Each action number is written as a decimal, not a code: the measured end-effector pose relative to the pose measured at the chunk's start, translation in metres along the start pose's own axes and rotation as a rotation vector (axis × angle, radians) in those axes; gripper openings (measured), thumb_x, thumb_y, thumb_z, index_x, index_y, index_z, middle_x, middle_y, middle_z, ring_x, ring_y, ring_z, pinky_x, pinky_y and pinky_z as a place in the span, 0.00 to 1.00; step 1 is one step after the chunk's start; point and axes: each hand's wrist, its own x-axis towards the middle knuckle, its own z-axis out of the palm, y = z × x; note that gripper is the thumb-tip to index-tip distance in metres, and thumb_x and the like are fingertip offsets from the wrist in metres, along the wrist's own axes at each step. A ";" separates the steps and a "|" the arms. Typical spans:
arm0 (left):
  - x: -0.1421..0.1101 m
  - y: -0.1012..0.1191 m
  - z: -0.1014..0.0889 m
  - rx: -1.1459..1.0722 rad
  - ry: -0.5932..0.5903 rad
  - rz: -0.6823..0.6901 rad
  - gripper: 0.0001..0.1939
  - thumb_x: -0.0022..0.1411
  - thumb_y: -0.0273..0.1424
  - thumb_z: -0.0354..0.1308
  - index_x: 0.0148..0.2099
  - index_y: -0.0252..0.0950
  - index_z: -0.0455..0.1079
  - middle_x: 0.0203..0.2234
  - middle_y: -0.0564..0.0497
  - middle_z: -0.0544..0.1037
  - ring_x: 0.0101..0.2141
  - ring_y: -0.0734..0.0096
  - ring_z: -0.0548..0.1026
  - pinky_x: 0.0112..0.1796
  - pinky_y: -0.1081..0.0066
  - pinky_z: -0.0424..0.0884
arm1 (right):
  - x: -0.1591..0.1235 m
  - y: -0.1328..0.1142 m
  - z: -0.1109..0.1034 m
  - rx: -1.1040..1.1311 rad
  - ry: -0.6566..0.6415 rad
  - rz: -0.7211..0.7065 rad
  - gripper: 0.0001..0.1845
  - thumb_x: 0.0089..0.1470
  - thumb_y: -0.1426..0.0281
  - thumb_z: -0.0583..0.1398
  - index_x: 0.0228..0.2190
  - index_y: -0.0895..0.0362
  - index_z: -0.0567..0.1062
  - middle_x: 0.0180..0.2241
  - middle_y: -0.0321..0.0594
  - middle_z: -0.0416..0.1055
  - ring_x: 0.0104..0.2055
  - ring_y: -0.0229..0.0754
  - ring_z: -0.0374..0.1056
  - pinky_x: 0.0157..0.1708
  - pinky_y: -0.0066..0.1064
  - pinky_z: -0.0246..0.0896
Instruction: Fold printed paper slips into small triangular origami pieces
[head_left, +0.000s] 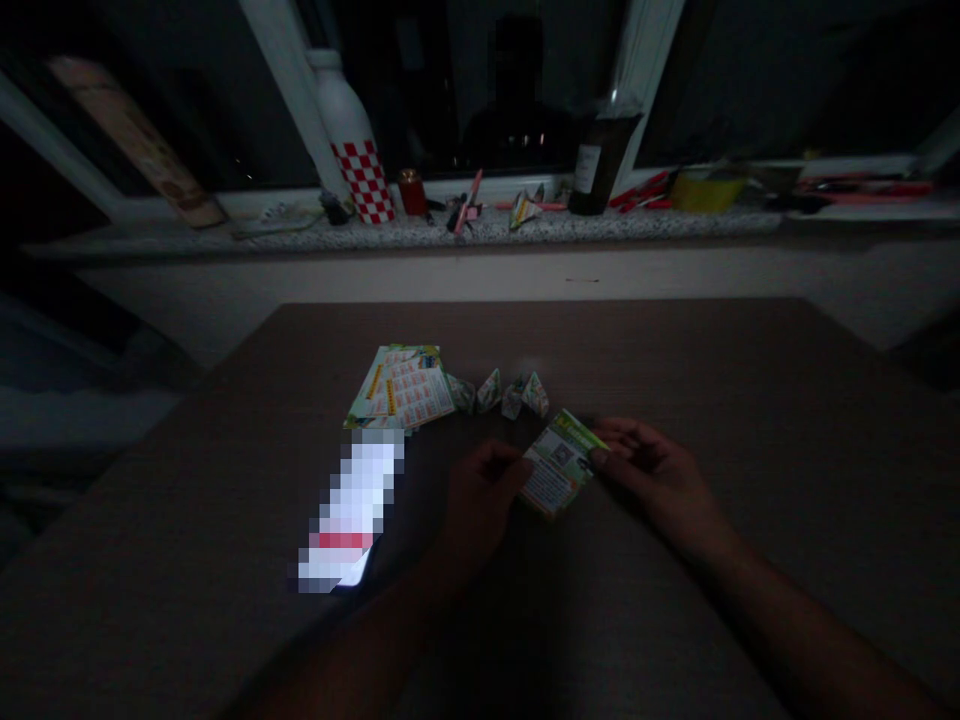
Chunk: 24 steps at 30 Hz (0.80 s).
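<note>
A small printed paper card, green at its top and with a square code on it, is held tilted above the table between my two hands. My left hand pinches its left edge, thumb on top. At the right edge, my right hand grips it between thumb and fingers. Just beyond the card stand several small folded paper pieces in a row. To their left lies a stack of printed paper sheets. A phone with a bright, blurred-out screen lies left of my left hand.
The brown table ends at a wall below a stone windowsill. On the sill stand a white bottle with red checks, a small red jar, a dark bag, a yellow item and another folded paper piece.
</note>
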 end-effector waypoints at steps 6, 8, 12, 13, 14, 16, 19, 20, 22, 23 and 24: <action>0.001 -0.006 0.002 -0.098 0.006 -0.056 0.07 0.49 0.32 0.63 0.29 0.34 0.69 0.23 0.53 0.75 0.26 0.71 0.74 0.30 0.70 0.70 | 0.002 0.006 -0.004 0.131 0.035 0.029 0.23 0.41 0.65 0.70 0.41 0.55 0.72 0.41 0.44 0.76 0.36 0.43 0.75 0.38 0.39 0.72; 0.001 -0.005 0.002 -0.104 -0.006 -0.067 0.07 0.49 0.32 0.63 0.29 0.34 0.69 0.23 0.53 0.75 0.26 0.71 0.74 0.31 0.70 0.71 | 0.001 0.005 -0.003 0.144 0.017 0.023 0.23 0.41 0.66 0.70 0.41 0.55 0.72 0.36 0.42 0.77 0.33 0.43 0.75 0.34 0.37 0.73; -0.001 0.000 0.001 -0.055 -0.070 -0.045 0.07 0.49 0.32 0.62 0.30 0.34 0.69 0.24 0.54 0.76 0.27 0.71 0.74 0.31 0.71 0.71 | -0.001 0.001 0.000 0.126 0.086 -0.010 0.19 0.40 0.68 0.71 0.36 0.55 0.74 0.27 0.36 0.76 0.23 0.38 0.71 0.24 0.30 0.70; -0.001 0.001 0.001 -0.034 -0.083 -0.027 0.07 0.50 0.32 0.62 0.30 0.34 0.69 0.24 0.54 0.76 0.27 0.71 0.74 0.31 0.71 0.71 | -0.002 0.000 0.001 0.120 0.104 -0.016 0.19 0.40 0.68 0.71 0.35 0.56 0.74 0.27 0.36 0.76 0.23 0.37 0.71 0.23 0.29 0.69; -0.002 0.002 0.001 -0.005 -0.089 -0.007 0.07 0.50 0.32 0.62 0.31 0.34 0.70 0.25 0.53 0.76 0.27 0.71 0.75 0.31 0.71 0.71 | -0.002 -0.001 0.001 0.114 0.118 -0.021 0.18 0.39 0.69 0.71 0.35 0.56 0.74 0.27 0.36 0.75 0.24 0.37 0.71 0.23 0.29 0.69; -0.002 0.003 0.000 0.065 -0.094 0.029 0.06 0.52 0.32 0.61 0.31 0.34 0.70 0.25 0.53 0.76 0.28 0.70 0.75 0.31 0.71 0.71 | -0.003 -0.002 0.001 0.102 0.129 -0.032 0.18 0.38 0.69 0.71 0.34 0.56 0.75 0.27 0.36 0.75 0.25 0.36 0.71 0.25 0.28 0.69; -0.004 0.004 -0.002 0.145 -0.075 0.088 0.06 0.54 0.32 0.60 0.31 0.34 0.70 0.25 0.52 0.76 0.28 0.70 0.74 0.31 0.71 0.71 | -0.005 -0.003 0.001 0.071 0.108 -0.073 0.17 0.40 0.68 0.70 0.35 0.55 0.75 0.28 0.37 0.76 0.27 0.37 0.72 0.27 0.29 0.70; -0.005 0.004 -0.002 0.180 -0.054 0.130 0.05 0.55 0.31 0.59 0.31 0.34 0.70 0.25 0.52 0.76 0.28 0.70 0.74 0.31 0.71 0.71 | -0.005 -0.002 0.001 0.042 0.101 -0.099 0.16 0.42 0.67 0.69 0.35 0.55 0.75 0.29 0.38 0.76 0.29 0.38 0.72 0.29 0.31 0.70; -0.006 0.006 -0.004 0.311 0.003 0.270 0.04 0.56 0.30 0.57 0.32 0.35 0.70 0.26 0.53 0.75 0.29 0.71 0.74 0.31 0.71 0.70 | -0.006 -0.001 0.001 -0.064 0.110 -0.169 0.16 0.44 0.67 0.68 0.37 0.55 0.74 0.32 0.41 0.76 0.32 0.41 0.73 0.34 0.35 0.71; -0.007 0.006 -0.005 0.397 0.030 0.369 0.03 0.57 0.29 0.57 0.32 0.35 0.69 0.26 0.53 0.75 0.29 0.71 0.73 0.31 0.71 0.70 | -0.006 -0.001 0.002 -0.138 0.127 -0.211 0.16 0.45 0.67 0.67 0.39 0.55 0.74 0.34 0.42 0.76 0.34 0.41 0.72 0.37 0.37 0.70; -0.007 0.007 -0.006 0.481 0.050 0.476 0.02 0.57 0.28 0.57 0.32 0.36 0.69 0.27 0.52 0.75 0.30 0.71 0.73 0.32 0.71 0.70 | -0.007 0.000 0.002 -0.216 0.145 -0.259 0.16 0.46 0.68 0.67 0.40 0.55 0.74 0.36 0.43 0.75 0.35 0.42 0.72 0.39 0.38 0.70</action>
